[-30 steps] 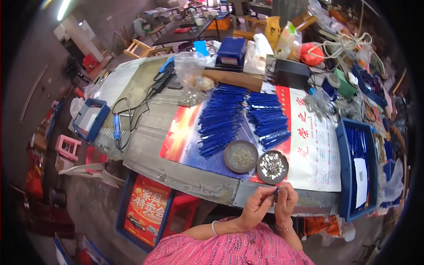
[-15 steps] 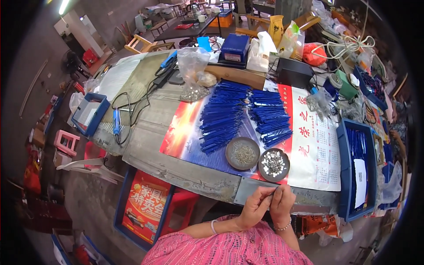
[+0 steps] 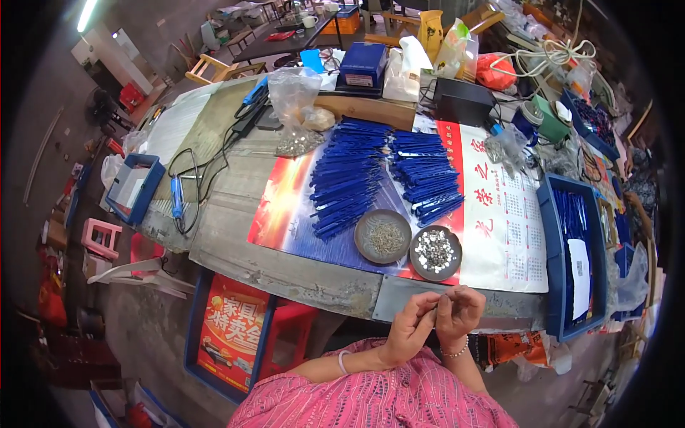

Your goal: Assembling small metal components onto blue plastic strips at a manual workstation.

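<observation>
My left hand point(image 3: 411, 329) and my right hand point(image 3: 458, 318) meet at the table's front edge, fingertips pinched close together. Whatever they hold is too small and too covered by the fingers to make out. Just beyond them stands a round dark dish point(image 3: 436, 255) of small shiny silver and white pieces. To its left, a second dish point(image 3: 383, 237) holds thin metallic bits. Behind the dishes, slim dark-blue strips lie fanned in a left bundle point(image 3: 348, 175) and a right bundle point(image 3: 426, 175), on a colourful calendar poster point(image 3: 519, 235).
A blue tray point(image 3: 544, 250) of more blue strips stands at the right. A plastic bag point(image 3: 294, 100), a blue box point(image 3: 364, 65) and a black box point(image 3: 464, 102) line the back. On the left lie a blue corded tool point(image 3: 177, 196) and a small blue tray point(image 3: 148, 187).
The whole view has shifted slightly, so the table appears a little higher and further left. Both hands stay together at the edge, with the right fingers curled a bit differently.
</observation>
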`<state>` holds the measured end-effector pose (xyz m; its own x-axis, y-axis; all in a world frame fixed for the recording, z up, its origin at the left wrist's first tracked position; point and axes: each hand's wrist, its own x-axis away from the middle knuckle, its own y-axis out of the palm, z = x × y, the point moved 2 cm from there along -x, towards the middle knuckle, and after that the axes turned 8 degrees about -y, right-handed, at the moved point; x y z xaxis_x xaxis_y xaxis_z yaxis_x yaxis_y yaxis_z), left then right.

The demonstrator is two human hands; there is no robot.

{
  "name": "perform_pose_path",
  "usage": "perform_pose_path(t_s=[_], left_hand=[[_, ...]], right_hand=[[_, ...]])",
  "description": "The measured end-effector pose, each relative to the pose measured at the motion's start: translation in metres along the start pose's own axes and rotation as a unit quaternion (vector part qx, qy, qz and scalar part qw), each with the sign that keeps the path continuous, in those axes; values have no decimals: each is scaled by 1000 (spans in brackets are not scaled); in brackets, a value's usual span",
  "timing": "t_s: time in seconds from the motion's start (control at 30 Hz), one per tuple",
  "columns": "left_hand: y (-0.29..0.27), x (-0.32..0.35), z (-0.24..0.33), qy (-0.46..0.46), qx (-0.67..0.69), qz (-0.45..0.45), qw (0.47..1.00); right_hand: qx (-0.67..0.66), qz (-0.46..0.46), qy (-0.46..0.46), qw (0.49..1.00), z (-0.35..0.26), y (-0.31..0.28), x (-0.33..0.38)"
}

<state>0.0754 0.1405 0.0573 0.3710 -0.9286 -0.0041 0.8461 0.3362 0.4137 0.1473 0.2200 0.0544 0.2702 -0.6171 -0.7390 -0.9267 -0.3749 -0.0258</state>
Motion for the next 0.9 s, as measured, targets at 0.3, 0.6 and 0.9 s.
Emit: perform_pose_path(t_s=[0.3, 0.6, 0.9], left_hand=[[-4, 1, -6, 21, -23, 6, 999], [-1, 0, -9, 18, -23, 5, 1000], [-6, 2, -9, 9, 27, 15, 999]], right_hand=[[99, -77, -47, 991, -9, -5, -10], [22, 39, 183, 982, -11, 2, -3], [118, -100, 78, 985, -15, -3, -18]])
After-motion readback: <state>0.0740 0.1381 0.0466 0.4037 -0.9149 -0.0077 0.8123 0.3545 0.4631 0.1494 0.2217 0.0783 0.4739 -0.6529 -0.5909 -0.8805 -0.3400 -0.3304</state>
